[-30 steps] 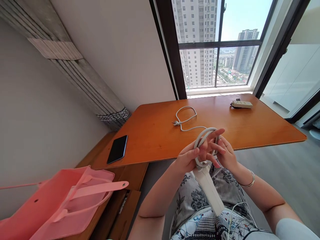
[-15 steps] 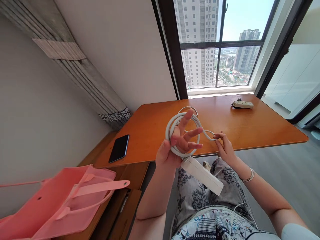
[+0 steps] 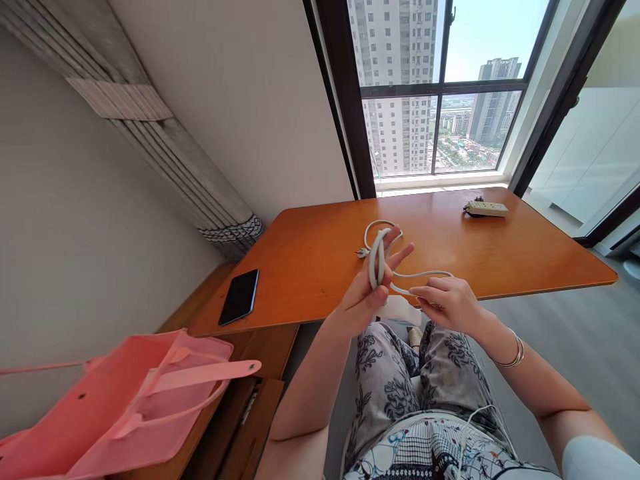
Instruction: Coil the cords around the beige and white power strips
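My left hand (image 3: 361, 300) is raised over the front edge of the table, carrying a looped white power cord (image 3: 375, 263) around its partly spread fingers. Below that hand hangs a white power strip (image 3: 401, 311), partly hidden behind the hands. My right hand (image 3: 453, 303) pinches a stretch of the same cord to the right of the coil. The cord's plug (image 3: 362, 253) shows just left of the loops, with a loose length curving over the tabletop behind.
The orange-brown table (image 3: 310, 267) spans the view below a window. A black phone (image 3: 239, 297) lies at its left end, and a second power strip (image 3: 486, 209) at the far right. A pink bag (image 3: 115, 407) rests on wooden furniture at lower left.
The coil has turned edge-on as my left hand rotated and shifted slightly right. The power strip has swung up and back. My right hand has moved a little lower along the cord.
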`<state>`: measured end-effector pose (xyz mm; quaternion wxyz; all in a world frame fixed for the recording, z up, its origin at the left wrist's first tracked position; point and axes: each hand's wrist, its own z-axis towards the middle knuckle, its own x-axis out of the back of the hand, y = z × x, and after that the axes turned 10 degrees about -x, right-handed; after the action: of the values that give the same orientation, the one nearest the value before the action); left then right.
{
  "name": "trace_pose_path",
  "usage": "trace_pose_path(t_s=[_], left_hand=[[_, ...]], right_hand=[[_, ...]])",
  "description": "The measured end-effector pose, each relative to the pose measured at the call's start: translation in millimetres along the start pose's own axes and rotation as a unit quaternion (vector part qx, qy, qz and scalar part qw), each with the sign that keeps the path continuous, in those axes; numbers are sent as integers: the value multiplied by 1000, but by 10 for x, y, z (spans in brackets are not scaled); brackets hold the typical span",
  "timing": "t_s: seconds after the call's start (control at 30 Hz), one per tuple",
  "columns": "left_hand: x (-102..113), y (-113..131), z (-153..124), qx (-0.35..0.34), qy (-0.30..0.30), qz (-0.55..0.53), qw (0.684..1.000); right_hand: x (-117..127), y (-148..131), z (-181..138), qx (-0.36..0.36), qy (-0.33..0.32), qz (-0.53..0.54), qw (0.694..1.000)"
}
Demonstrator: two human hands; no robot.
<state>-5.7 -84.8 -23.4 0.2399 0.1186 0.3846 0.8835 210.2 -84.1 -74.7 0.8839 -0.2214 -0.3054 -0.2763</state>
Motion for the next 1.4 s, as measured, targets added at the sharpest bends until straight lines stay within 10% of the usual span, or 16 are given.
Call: trace_pose_path(t_s=[0.33, 0.53, 1.07, 1.4], left_hand=[[-25, -18, 67, 43, -200, 183, 962], [-97, -78, -21, 189, -233, 31, 953], [-135, -77, 39, 267, -498, -205, 799], [-131, -206, -181, 232, -147, -415, 867]], right_hand=[[244, -184, 81, 77, 39, -62, 994], [246, -169, 74, 11, 106, 39, 994], [342, -37, 184, -80, -181, 441, 875], [77, -4, 48, -300, -145, 647, 685]])
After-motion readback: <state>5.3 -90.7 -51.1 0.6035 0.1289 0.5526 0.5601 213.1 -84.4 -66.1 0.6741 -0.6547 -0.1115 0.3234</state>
